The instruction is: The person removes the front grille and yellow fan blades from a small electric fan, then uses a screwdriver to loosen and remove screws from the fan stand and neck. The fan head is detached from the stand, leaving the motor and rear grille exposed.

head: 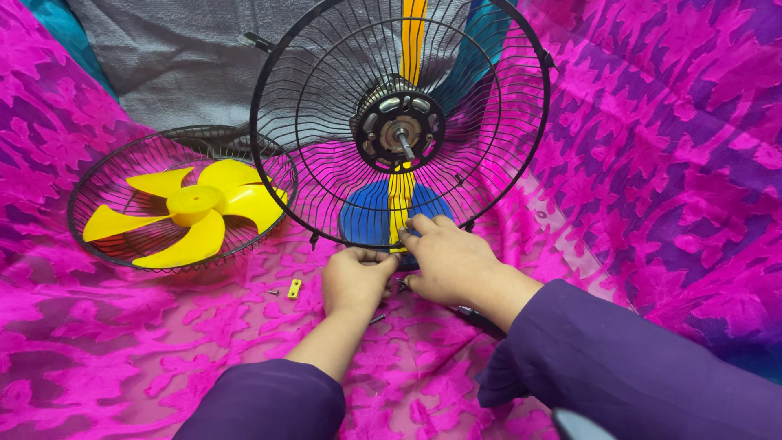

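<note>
Down at 6 o'clock of the upright rear fan guard (326, 122), both hands meet at its lower rim. The left hand (355, 281) is curled into a loose fist, its fingertips tucked under, so whatever it pinches is hidden. The right hand (450, 262) lies with fingers pressed together against the rim, covering the spot it touches; I cannot tell what it grips. A dark tool handle (476, 318) pokes out beneath the right wrist, mostly hidden by the purple sleeve (619, 367). The motor hub (399, 122) with its bare shaft sits at the guard's centre. At 9 o'clock of the hands, the front guard (106, 179) lies flat on the pink patterned cloth (668, 163), holding the yellow 5-blade propeller (191, 213). A small yellow clip (294, 288) and a screw (273, 292) lie just left of the left hand; another screw (377, 319) lies beside that wrist.
</note>
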